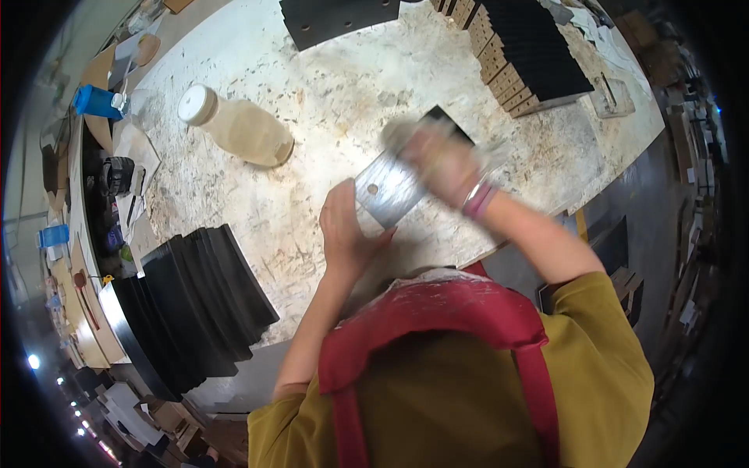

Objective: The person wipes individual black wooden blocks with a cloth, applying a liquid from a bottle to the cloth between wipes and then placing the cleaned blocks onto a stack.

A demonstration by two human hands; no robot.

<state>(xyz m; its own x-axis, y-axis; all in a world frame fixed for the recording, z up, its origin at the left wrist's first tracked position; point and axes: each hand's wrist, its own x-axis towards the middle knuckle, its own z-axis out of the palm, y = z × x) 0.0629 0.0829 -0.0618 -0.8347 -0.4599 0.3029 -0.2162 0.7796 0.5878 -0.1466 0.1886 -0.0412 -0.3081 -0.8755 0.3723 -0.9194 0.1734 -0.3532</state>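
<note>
A dark flat panel (388,187) with a shiny, wet-looking face and a round hole lies at an angle on the worktable in front of me. My left hand (347,230) grips its near left end, fingers along one edge and thumb at the near corner. Over the panel's far half is my right hand (445,164), smeared by motion, closed on a pale wad that looks like a cloth (402,136). The hand and wad hide part of the panel; its black far corner shows beyond them.
A capped bottle of cloudy liquid (250,132) stands left on the stained white worktable (312,101). Dark panels are stacked at near left (195,304), and a tall row (530,58) stands far right. More dark panels (335,19) lie at the far edge. A blue bottle (95,102) is further left.
</note>
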